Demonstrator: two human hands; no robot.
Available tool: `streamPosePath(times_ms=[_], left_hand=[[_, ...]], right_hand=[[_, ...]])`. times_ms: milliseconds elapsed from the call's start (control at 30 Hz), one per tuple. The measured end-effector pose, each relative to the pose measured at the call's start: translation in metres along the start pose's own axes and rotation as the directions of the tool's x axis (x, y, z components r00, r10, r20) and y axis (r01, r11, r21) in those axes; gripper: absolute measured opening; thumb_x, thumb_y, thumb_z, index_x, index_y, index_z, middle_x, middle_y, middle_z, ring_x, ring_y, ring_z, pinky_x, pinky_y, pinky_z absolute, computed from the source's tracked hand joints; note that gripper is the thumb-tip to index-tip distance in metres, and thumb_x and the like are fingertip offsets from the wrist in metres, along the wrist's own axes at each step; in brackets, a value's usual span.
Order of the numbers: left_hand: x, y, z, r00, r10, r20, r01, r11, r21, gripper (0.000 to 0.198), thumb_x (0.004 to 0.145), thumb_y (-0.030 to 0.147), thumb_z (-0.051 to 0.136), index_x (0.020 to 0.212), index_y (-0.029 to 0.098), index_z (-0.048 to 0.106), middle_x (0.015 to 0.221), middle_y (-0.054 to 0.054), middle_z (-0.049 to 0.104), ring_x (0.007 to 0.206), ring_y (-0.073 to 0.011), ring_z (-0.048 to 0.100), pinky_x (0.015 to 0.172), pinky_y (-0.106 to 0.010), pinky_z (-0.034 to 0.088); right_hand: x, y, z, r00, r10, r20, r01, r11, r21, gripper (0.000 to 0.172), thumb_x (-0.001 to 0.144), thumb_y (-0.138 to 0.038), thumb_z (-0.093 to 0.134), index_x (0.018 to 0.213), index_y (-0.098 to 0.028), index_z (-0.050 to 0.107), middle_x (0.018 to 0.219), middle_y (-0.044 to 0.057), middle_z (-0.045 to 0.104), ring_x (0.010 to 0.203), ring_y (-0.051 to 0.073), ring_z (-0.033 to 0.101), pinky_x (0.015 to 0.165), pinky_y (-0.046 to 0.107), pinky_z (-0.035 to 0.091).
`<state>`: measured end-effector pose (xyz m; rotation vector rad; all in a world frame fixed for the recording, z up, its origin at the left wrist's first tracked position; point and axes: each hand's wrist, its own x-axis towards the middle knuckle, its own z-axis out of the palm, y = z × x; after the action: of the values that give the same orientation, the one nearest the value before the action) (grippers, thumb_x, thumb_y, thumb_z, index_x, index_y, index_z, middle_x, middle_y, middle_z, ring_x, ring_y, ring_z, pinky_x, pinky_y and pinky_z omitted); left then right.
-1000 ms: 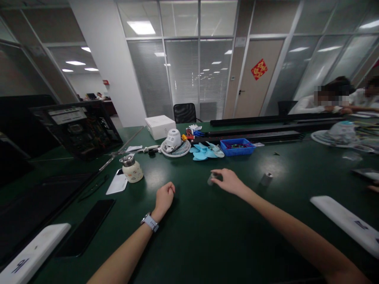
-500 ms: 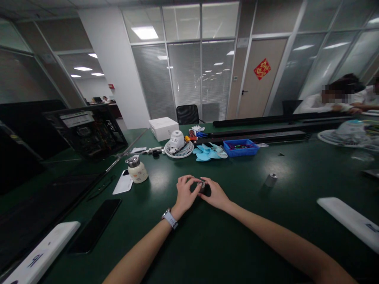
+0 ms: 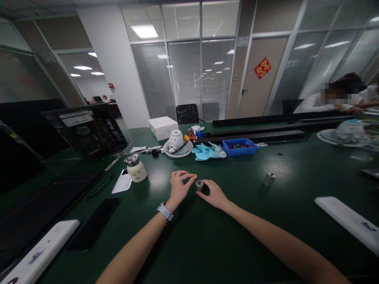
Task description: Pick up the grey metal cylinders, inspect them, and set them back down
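Observation:
A small grey metal cylinder (image 3: pixel 199 186) with a ringed top stands upright on the dark green table. My right hand (image 3: pixel 214 194) has its thumb and fingers closed around the cylinder's right side. Just to the left of it is my left hand (image 3: pixel 179 185), apart from the cylinder, with thumb and index fingertips pinched together. Anything between those tips is too small to make out. Farther right stands a second silver cylinder (image 3: pixel 269 179), touched by neither hand.
Behind my hands lie light-blue fan blades (image 3: pixel 204 151), a white fan part (image 3: pixel 177 146) and a blue tray (image 3: pixel 239 147). Leftward are a cream jar (image 3: pixel 136 169), a phone (image 3: pixel 96 223) and an opened computer case (image 3: pixel 85 130). A person (image 3: pixel 322 100) sits at far right.
My left hand has come off the metal cylinder and shifted a little left, uncovering its top. My right hand stays around the cylinder.

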<state>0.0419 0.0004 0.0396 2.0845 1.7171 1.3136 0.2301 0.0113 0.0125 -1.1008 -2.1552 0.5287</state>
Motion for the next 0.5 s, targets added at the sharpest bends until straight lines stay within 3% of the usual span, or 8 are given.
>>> streamPosePath(times_ms=[133,233,500], left_hand=[[-0.013,-0.035,-0.017,0.999,-0.042,0.023,0.039,0.995,0.092,0.021,0.084,0.039,0.062,0.097,0.03,0.075,0.099,-0.005,0.064,0.102,-0.0226,0.048,0.095,-0.038,0.037],[-0.019,-0.054,-0.02,0.991,-0.09,0.098,0.078,0.989,0.125,0.022,0.084,0.041,0.061,0.099,0.031,0.075,0.1,-0.006,0.063,0.1,-0.023,0.048,0.094,-0.04,0.037],[-0.019,-0.059,-0.012,0.969,-0.08,0.232,0.033,0.98,0.198,0.031,0.083,0.051,0.059,0.103,0.033,0.074,0.102,-0.007,0.062,0.099,-0.0253,0.047,0.089,-0.041,0.039]], right_hand=[[-0.001,-0.003,-0.002,0.999,0.033,0.007,-0.033,0.999,0.001,0.04,0.081,-0.042,0.063,0.114,-0.02,0.059,0.112,0.008,0.063,0.103,0.024,0.057,0.092,0.04,0.044],[-0.003,-0.004,-0.002,0.999,0.054,-0.005,-0.054,0.998,-0.02,0.039,0.081,-0.043,0.062,0.112,-0.02,0.06,0.112,0.009,0.064,0.102,0.024,0.058,0.09,0.04,0.045],[-0.005,-0.006,-0.005,0.993,0.111,-0.029,-0.113,0.991,-0.066,0.039,0.081,-0.042,0.061,0.112,-0.019,0.061,0.108,0.008,0.065,0.099,0.023,0.058,0.089,0.038,0.044]])
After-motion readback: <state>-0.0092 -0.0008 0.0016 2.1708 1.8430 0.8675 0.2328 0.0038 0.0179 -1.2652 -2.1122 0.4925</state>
